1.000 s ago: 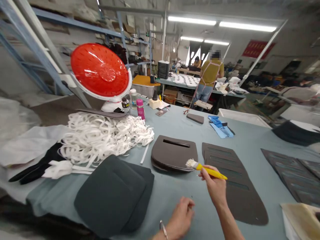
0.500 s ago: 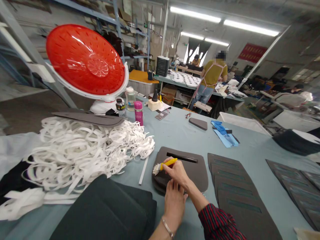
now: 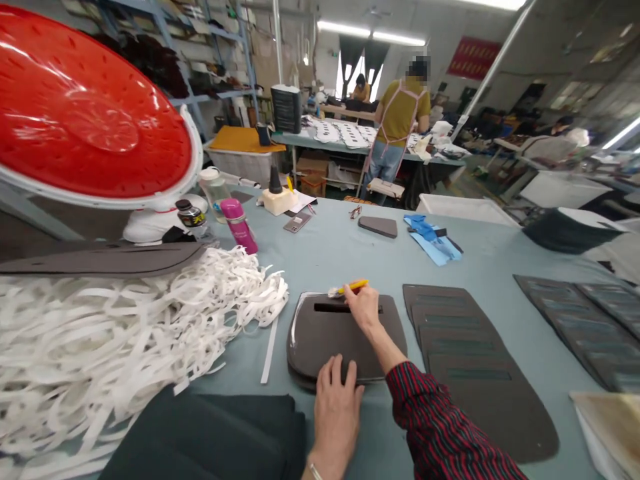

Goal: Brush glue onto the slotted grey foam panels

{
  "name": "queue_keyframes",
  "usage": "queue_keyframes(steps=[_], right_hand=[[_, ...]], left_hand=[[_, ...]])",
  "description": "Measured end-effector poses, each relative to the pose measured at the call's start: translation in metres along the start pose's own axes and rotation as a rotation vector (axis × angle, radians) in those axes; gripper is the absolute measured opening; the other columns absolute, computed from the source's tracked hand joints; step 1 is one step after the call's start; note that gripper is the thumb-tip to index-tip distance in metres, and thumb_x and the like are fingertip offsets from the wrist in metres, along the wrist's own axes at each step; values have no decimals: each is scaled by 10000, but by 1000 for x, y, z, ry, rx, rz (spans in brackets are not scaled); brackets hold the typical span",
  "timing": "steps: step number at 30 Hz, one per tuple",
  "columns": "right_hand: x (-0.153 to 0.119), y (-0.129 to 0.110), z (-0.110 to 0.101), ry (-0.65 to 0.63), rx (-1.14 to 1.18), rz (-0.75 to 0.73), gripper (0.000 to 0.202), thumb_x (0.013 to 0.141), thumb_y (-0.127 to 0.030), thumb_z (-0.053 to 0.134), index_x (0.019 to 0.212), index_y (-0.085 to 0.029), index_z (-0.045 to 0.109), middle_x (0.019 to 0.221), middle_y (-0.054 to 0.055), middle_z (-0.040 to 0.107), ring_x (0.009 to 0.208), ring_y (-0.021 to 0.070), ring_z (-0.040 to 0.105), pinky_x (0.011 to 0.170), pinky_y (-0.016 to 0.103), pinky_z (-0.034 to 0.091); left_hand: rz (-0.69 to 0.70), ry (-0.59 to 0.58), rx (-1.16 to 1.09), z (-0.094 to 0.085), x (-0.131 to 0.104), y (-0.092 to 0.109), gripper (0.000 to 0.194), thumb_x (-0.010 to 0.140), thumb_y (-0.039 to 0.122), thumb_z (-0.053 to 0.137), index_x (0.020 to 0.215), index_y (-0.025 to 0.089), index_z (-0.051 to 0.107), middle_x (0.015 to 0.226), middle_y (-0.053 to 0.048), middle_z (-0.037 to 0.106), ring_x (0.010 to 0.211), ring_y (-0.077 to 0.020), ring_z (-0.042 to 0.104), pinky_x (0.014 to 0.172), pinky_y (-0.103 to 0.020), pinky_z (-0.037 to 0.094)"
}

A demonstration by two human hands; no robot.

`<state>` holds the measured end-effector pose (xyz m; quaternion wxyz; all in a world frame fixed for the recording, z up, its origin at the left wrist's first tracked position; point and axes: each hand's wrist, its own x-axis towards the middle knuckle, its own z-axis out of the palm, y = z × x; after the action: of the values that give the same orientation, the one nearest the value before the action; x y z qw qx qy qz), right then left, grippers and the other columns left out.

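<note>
**Head view: brush at the far edge of the slotted panel**

I read one view only, the head camera.

Right hand (image 3: 364, 308): my fingers are closed around the yellow-handled brush (image 3: 349, 289). The handle runs out past the fingertips toward the right; the bristles sit just left of the fingertips, touching the far edge of the dark slotted panel (image 3: 320, 337). The slot lies directly under the fingers. A wet, glossy band follows the panel's far and left rim.

Left hand (image 3: 336, 407): my fingers are spread flat, holding nothing, pressing down on the near edge of the same panel. The panel appears to top a small stack; I cannot count the layers.

Surroundings, relative to the fingers:
- Left of both hands: a loose white strip (image 3: 271, 349), then a heap of white strips (image 3: 125, 333).
- Right of the right hand: a row of overlapped dark panels (image 3: 465, 347) on the grey-blue table (image 3: 330, 253).
- Beyond the fingertips: a pink bottle (image 3: 239, 225), and a red dish-shaped heater (image 3: 85, 127) further left.
- Near side of the left hand: a dark foam pad (image 3: 210, 433).
</note>
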<state>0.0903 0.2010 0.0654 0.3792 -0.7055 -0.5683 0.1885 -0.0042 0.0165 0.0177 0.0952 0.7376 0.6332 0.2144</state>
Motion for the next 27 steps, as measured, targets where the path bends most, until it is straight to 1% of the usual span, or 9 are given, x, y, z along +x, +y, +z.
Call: queue_keyframes(steps=[5,8,10,12,18,21,22,24,27], right_hand=[[0,82,-105,307,-65,175,318,797,-449,542,766,-153,653,557,51,663,613,205,662,731,292,477],[-3,100,-132,392,-16,190,308,790,-452,547,784,-160,645,559,34,665,590,190,663,724,285,487],[-4,94,-130,385,63,170,313,794,-461,541,800,-163,637,590,31,678,559,179,657,695,279,498],[-7,78,-114,350,123,138,311,797,-463,542,809,-165,631,612,31,685,540,174,653,659,272,504],[-23,3,-17,50,268,-4,236,813,-396,552,803,-179,643,568,8,657,559,170,659,645,257,505],[-23,-12,20,6,292,-57,196,797,-368,578,814,-186,649,626,9,676,621,166,669,660,250,507],[-22,-9,22,10,279,-58,189,791,-361,582,812,-187,651,634,11,679,634,167,671,662,249,506],[-18,8,8,50,224,-17,192,788,-355,575,793,-182,658,616,16,676,632,171,670,667,253,503],[-11,49,-49,209,125,140,224,787,-361,541,753,-173,659,541,20,651,601,189,665,673,270,497]], left_hand=[[69,25,55,-2,-1,3,371,880,288,460,1238,237,545,1286,-108,490,1188,-272,431,996,-482,432],[104,56,90,-2,-1,4,376,874,304,480,1235,228,553,1279,-116,501,1170,-269,446,990,-478,433],[112,69,107,-2,-1,4,378,873,326,487,1232,232,558,1275,-114,511,1166,-261,455,989,-463,437],[112,74,124,-2,-2,5,376,872,341,489,1227,239,564,1271,-110,521,1165,-255,462,986,-452,443],[106,80,137,1,-2,4,369,869,341,498,1220,248,568,1279,-90,532,1173,-250,465,980,-432,457],[127,89,145,3,-2,2,353,865,319,505,1202,243,581,1258,-92,543,1143,-247,483,954,-422,470],[133,90,151,4,-2,1,353,865,312,504,1203,242,580,1256,-95,543,1138,-248,484,948,-421,472],[148,91,164,5,-2,-1,363,866,301,500,1217,243,570,1261,-99,536,1138,-252,480,947,-424,469],[173,100,168,7,-3,-3,379,863,296,499,1233,242,560,1275,-105,521,1145,-258,472,957,-431,459]])
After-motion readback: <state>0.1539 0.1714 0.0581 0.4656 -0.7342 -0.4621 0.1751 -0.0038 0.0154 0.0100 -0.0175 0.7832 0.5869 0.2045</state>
